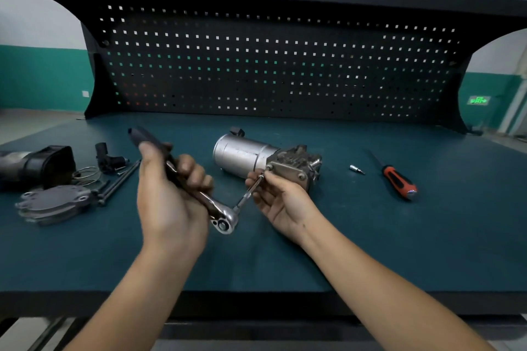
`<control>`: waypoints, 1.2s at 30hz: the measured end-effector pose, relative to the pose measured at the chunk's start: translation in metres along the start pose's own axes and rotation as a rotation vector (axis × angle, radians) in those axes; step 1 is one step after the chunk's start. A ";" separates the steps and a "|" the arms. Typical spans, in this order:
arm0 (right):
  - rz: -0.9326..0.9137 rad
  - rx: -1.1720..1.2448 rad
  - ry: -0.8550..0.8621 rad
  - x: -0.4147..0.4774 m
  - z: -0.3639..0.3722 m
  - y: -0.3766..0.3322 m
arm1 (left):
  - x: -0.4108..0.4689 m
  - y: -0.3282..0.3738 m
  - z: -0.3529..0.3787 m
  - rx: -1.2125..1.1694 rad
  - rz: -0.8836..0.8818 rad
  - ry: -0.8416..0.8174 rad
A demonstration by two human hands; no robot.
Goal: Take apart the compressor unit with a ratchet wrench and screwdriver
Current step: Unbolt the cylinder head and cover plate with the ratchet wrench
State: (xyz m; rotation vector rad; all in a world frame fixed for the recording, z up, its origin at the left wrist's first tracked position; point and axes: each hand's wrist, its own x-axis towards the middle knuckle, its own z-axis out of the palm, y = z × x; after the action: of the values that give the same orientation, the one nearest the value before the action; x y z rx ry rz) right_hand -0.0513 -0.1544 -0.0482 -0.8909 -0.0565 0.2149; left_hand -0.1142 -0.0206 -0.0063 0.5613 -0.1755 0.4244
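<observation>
Silver cylindrical metal compressor unit (245, 155) lying mid-bench on teal mat (427, 236), long axis left-right, finned head pointing right. One chrome black-handled ratchet wrench (225, 219), gripped in curled left hand (171, 194); right hand (281, 199) pinching its extension bar (248, 194) at the head. One red-and-black screwdriver (399, 181) rightward, apart.

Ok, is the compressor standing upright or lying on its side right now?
Lying on its side. The compressor rests lengthwise on the workbench, its silver cylinder horizontal, bolted end by the right hand.
</observation>
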 end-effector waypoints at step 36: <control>0.010 -0.114 -0.004 0.000 0.001 0.002 | -0.030 -0.009 -0.019 0.835 0.485 -0.914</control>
State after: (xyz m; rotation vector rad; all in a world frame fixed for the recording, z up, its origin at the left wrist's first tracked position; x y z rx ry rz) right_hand -0.0519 -0.1525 -0.0494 -1.0041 -0.0685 0.2247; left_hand -0.1365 -0.0275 -0.0352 1.5336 -1.0561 0.6890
